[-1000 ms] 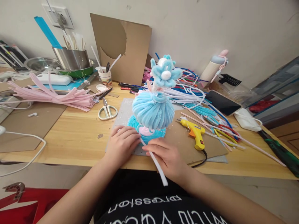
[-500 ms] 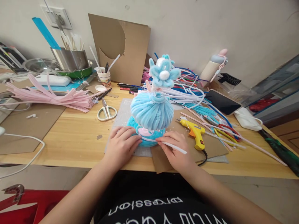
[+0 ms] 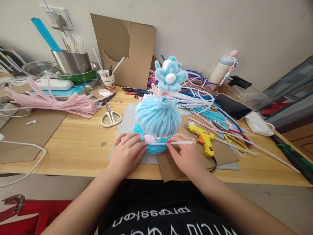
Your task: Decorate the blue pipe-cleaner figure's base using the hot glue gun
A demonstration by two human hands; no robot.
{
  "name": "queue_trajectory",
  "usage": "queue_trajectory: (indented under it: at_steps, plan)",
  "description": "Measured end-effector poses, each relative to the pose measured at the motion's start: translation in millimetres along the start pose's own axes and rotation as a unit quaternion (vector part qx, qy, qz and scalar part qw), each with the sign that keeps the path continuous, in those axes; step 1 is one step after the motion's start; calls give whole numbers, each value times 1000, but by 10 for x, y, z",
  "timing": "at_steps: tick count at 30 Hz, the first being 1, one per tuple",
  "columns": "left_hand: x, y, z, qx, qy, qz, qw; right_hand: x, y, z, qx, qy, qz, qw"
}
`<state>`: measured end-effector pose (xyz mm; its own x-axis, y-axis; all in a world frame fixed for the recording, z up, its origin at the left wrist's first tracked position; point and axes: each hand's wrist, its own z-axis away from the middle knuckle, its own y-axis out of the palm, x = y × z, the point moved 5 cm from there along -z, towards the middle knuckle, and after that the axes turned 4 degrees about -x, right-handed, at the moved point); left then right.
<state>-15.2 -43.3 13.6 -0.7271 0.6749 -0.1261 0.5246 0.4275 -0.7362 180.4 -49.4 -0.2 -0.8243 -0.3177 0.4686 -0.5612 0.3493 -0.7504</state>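
Your right hand (image 3: 184, 151) pinches the white strip (image 3: 181, 142), lying left-right along the blue base's (image 3: 155, 150) front, free end rightward; can't tell if your left hand (image 3: 128, 150) grips or just presses.

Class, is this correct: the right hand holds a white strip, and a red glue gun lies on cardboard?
Not quite: the head view shows the glue gun is yellow, not red. It lies on cardboard, and the right hand holds a white strip.

We count two hands (image 3: 128, 151), one held strip (image 3: 184, 142), one figure (image 3: 158, 117), one glue gun (image 3: 207, 140), one pair of scissors (image 3: 111, 113), one phone (image 3: 232, 106), one bottle (image 3: 218, 73) and one earbud (image 3: 31, 122).
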Motion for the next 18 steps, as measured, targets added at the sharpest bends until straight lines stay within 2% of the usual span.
queue_trajectory:
  at_steps: [10, 18]
  plan:
    - [-14, 16, 6, 29, 4, -15, 999, 34, -17, -104, 17, -8, 75, 997]
    - [-36, 30, 6, 41, 8, -23, 999, -51, 60, -204, 42, 11, 108, 993]
